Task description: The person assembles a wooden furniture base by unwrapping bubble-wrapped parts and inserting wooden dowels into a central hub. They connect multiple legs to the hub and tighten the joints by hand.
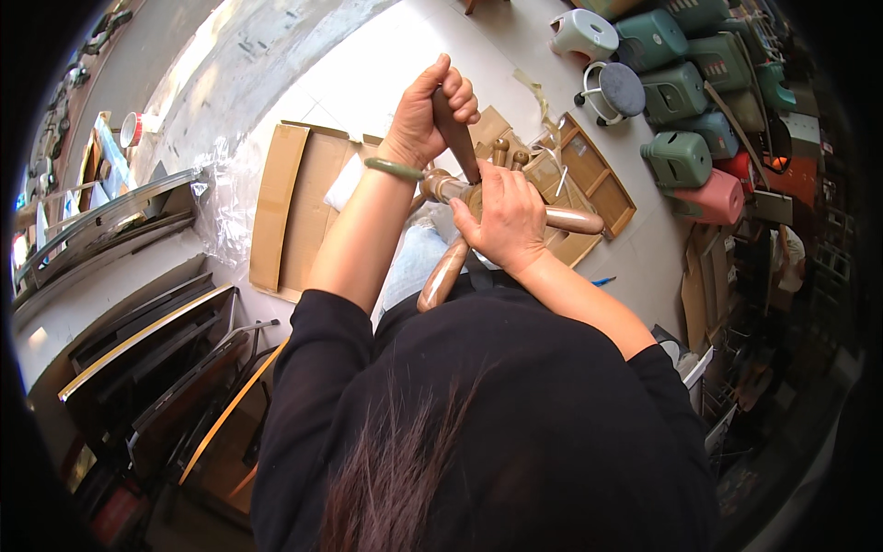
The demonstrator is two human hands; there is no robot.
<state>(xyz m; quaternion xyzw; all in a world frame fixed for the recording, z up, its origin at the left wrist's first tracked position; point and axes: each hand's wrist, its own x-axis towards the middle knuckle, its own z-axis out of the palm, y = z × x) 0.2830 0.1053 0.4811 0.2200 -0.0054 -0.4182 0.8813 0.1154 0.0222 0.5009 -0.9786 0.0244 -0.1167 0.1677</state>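
Note:
My left hand [428,110], with a green bangle [394,168] on its wrist, is raised and closed round the upper end of a brown tapered wooden leg [457,138]. The leg's lower end meets a turned wooden post [445,188] close to my right fingertips. My right hand [508,219] lies over the middle of the wooden frame, its fingers bent round it, hiding the joint below. Two glossy rounded legs stick out from this frame: one leg [575,220] to the right, another leg [443,274] toward my lap. Beyond my right hand are small wooden knobs [501,152].
Flattened cardboard [280,207] lies on the floor to the left, beside clear plastic wrap [230,207]. A wooden tray-like frame [596,175] is at the right. Stacked plastic stools [676,158] and a grey round wheeled stool [618,90] stand farther right. Folded dark panels [152,345] lean at the left.

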